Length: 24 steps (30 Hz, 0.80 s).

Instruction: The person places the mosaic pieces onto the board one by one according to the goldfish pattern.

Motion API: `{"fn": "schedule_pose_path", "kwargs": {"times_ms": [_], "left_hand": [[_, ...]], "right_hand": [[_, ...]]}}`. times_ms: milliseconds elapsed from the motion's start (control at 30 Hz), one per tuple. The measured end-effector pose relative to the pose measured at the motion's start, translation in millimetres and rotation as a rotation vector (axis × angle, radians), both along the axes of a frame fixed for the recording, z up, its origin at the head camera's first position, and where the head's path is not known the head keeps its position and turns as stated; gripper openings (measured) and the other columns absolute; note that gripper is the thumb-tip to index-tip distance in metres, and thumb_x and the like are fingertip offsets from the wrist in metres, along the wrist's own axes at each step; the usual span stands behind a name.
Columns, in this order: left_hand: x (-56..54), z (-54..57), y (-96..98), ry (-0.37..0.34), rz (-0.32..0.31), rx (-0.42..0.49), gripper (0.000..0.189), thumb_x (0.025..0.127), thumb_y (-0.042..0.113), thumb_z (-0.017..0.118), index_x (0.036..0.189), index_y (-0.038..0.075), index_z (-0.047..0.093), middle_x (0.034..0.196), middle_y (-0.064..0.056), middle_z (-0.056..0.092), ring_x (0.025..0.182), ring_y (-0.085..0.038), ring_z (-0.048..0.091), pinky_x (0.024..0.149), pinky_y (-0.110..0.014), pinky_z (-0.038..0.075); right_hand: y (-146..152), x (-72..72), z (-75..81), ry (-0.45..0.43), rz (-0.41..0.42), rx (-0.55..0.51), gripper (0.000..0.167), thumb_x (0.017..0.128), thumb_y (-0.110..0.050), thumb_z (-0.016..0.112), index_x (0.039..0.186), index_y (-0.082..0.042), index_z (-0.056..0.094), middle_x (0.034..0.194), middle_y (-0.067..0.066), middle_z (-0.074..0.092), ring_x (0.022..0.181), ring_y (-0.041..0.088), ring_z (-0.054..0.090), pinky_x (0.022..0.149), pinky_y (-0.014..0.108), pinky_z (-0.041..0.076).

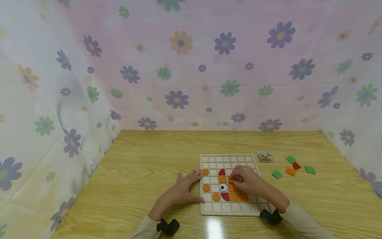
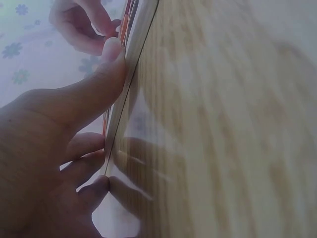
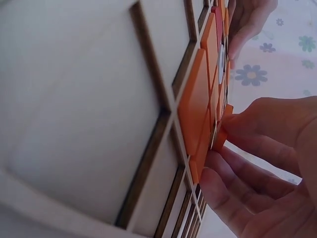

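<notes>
A wooden grid board (image 1: 210, 207) lies on the table, partly filled with orange and red tiles. My left hand (image 1: 185, 189) rests along its left edge, fingers spread and straight; in the left wrist view the thumb (image 2: 99, 87) touches the board's rim. My right hand (image 1: 249, 181) pinches an orange tile (image 3: 225, 131) between thumb and fingertips, just over the grid. Near it sit a round eye piece (image 1: 223, 188), a red curved tile (image 1: 225, 197) and an orange square tile (image 1: 234, 197). Orange discs (image 1: 206, 188) lie in cells at the left. My right hand hides some cells.
Right of the board lie several loose tiles, among them green ones (image 1: 277, 174), a red one (image 1: 296, 166) and an orange one (image 1: 290, 171). A small pattern card (image 1: 265, 156) is by the board's upper right corner. Flowered cloth (image 1: 194, 76) stands behind the table.
</notes>
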<state>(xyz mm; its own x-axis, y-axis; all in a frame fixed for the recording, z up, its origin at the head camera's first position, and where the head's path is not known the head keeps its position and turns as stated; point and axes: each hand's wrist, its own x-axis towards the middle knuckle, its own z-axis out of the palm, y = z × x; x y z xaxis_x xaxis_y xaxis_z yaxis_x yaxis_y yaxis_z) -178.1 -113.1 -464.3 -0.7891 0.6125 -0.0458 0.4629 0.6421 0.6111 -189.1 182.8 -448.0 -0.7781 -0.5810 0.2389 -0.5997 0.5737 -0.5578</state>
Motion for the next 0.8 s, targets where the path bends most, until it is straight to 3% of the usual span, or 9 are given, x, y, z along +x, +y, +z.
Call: {"fn": "schedule_pose_path", "kwargs": {"times_ms": [233, 800], "left_hand": [[-0.1, -0.3, 0.1, 0.014, -0.003, -0.005, 0.089, 0.075, 0.054, 0.072, 0.147, 0.015, 0.038, 0.155, 0.001, 0.022, 0.143, -0.022, 0.015, 0.107, -0.064, -0.004], [0.0, 0.0, -1.1, 0.013, -0.004, 0.006, 0.088, 0.075, 0.053, 0.073, 0.146, 0.014, 0.039, 0.155, -0.001, 0.023, 0.143, -0.023, 0.015, 0.107, -0.064, -0.004]], "right_hand": [[-4.2, -2.5, -0.7, -0.023, -0.037, 0.034, 0.01, 0.081, 0.0, 0.069, 0.085, -0.009, 0.071, 0.079, -0.005, 0.056, 0.063, 0.005, 0.046, 0.054, 0.021, 0.044], [-9.2, -1.8, 6.4, -0.039, 0.001, 0.081, 0.009, 0.082, -0.001, 0.069, 0.086, -0.008, 0.07, 0.087, -0.001, 0.059, 0.071, 0.008, 0.053, 0.061, 0.023, 0.049]]}}
